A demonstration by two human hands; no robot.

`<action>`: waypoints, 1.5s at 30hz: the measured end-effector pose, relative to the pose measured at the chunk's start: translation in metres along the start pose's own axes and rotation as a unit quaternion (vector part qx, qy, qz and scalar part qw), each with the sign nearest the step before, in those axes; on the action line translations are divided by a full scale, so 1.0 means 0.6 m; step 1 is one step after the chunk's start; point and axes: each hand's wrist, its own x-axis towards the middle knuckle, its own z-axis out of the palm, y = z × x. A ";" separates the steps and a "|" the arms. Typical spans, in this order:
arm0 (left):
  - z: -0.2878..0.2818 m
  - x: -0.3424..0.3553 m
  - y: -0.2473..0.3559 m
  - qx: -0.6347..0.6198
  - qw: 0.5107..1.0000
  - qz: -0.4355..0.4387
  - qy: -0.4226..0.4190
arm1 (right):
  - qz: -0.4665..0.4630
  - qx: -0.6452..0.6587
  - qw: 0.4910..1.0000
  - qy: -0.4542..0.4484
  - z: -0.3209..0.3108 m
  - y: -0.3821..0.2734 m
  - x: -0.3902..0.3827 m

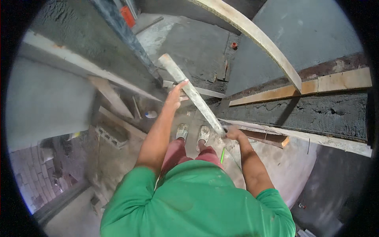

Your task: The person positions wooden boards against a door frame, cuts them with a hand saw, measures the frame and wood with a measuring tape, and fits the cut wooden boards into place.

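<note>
A worker seen from above wears a bright green short-sleeved shirt [197, 201], lightly smudged with pale dust, over dull red shorts [183, 152]. Both forearms are bare below the sleeves. The shoes [192, 132] are pale grey slip-ons, caked with cement dust and dotted with small holes across the tops.

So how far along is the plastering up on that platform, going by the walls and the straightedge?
Done, it seems: the grey wall face at upper right looks smooth. In hand: a long straightedge, right hand gripping its near end, left hand open against its middle. Left, as I judge it: the dark rough band under the wooden strips, and the coarse patch at upper left, look unlevelled.
</note>
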 end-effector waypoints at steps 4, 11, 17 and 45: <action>-0.025 -0.009 -0.020 -0.035 0.996 0.043 -0.070 | 0.006 0.368 0.895 -0.252 -0.008 -0.004 -0.058; 0.015 -0.028 -0.005 0.053 0.993 0.043 0.101 | -0.059 0.400 0.912 -0.072 -0.036 -0.066 -0.106; 0.013 -0.023 0.019 0.090 0.986 0.004 0.141 | -0.010 0.216 0.969 0.123 -0.004 -0.114 -0.106; 0.040 -0.025 0.022 -0.041 0.967 0.226 0.111 | 0.144 0.127 0.948 0.252 -0.095 -0.223 0.156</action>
